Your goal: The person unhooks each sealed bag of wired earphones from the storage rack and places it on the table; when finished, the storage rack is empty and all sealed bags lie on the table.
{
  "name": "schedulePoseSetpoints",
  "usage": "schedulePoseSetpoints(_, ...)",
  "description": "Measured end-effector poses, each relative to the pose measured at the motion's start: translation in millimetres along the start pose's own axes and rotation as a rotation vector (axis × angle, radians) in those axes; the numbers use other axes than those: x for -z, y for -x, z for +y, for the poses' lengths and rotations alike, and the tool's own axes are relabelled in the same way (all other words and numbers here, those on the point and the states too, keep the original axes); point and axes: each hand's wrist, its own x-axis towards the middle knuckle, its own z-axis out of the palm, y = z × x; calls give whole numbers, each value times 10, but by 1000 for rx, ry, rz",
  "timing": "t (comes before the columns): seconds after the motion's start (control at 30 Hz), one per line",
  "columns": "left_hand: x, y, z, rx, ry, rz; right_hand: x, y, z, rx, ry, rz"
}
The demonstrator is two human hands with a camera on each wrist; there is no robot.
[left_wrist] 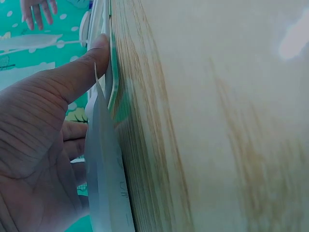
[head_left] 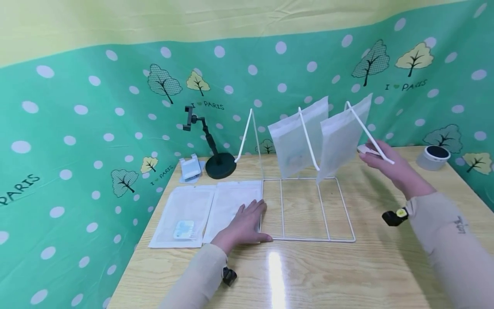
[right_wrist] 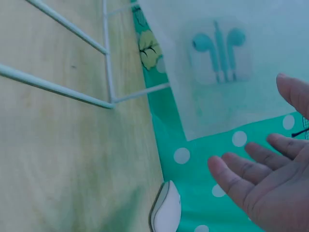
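My left hand (head_left: 247, 223) lies with fingers extended over a frosted zip pouch (head_left: 231, 197), its thumb at the front rail of a white wire rack (head_left: 305, 239). In the left wrist view, the thumb (left_wrist: 84, 70) touches the rail and a pouch edge stands up beside the palm. Two frosted pouches lean on the rack's slanted dividers. My right hand (head_left: 393, 169) hovers behind the rightmost pouch (head_left: 343, 135), fingers spread and holding nothing. Through a pouch (right_wrist: 212, 111) in the right wrist view, white earphones (right_wrist: 219, 53) show in a case.
Another flat pouch (head_left: 193, 206) with a pale blue item lies at left. Behind it are a small light-coloured stand (head_left: 191, 168) and a black phone holder (head_left: 219, 166). A white computer mouse (right_wrist: 168, 210) sits near the table edge. A round jar (head_left: 433, 159) stands far right.
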Motion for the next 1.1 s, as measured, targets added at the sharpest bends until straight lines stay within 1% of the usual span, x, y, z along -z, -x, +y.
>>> schedulePoseSetpoints(0.13,-12,-10,-4,-1,-6,-3,31,-85,-43,12,-6,-15)
schedulePoseSetpoints(0.23,-16,-12,2,-6,-12,-6,12,-145,-71,4,-51,-19)
schedulePoseSetpoints(0.37,-17,-19,24,-12,-12,-12,-39,-187,-100,-1,-87,32)
schedulePoseSetpoints(0.43,-21,-24,30,-9,-11,-13,-66,-183,-106,-3,-79,73)
schedulePoseSetpoints(0.53,-24,-22,33,-2,-16,-15,-98,-178,-76,-6,-35,136)
schedulePoseSetpoints(0.6,-28,-20,28,1,-19,-15,-105,-167,-41,-5,-4,164)
schedulePoseSetpoints(0.7,-23,-16,28,3,-23,-16,-98,-136,15,4,35,181)
schedulePoseSetpoints(0.8,-9,-11,28,2,-24,-13,-85,-92,52,9,26,162)
schedulePoseSetpoints(0.93,8,-5,25,2,-22,-10,-69,-38,88,6,-7,114)
schedulePoseSetpoints(1.0,11,-4,21,2,-22,-9,-53,-15,106,31,-24,91)
schedulePoseSetpoints(1.1,11,-5,12,2,-26,-7,-26,19,122,88,-89,68)
